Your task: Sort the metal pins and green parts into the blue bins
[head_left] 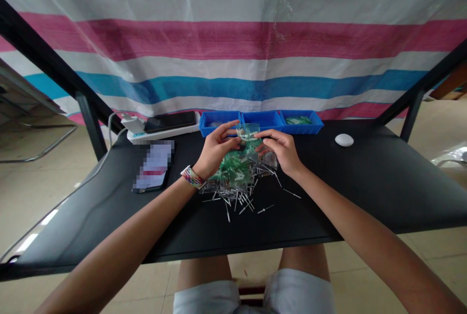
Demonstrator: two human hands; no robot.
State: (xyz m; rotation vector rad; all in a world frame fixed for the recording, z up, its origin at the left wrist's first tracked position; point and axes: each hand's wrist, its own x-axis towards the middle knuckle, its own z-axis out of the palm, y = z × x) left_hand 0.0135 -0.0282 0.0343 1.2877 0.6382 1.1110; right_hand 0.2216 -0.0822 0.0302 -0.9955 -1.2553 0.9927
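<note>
My left hand (216,151) and my right hand (279,148) meet over the middle of a black table (365,187), both pinching a small clear plastic bag (248,133) with green printing. Under my hands lies a heap of similar green-printed bags (235,173). Several thin metal pins (242,202) are scattered on the table just in front of the heap. My left wrist wears a multicoloured band.
Three blue trays (262,120) stand in a row at the table's back edge. A white power strip (160,131) with a dark phone on it lies back left, another phone (153,173) sits to the left, and a white round object (344,139) lies right. A striped tarp hangs behind.
</note>
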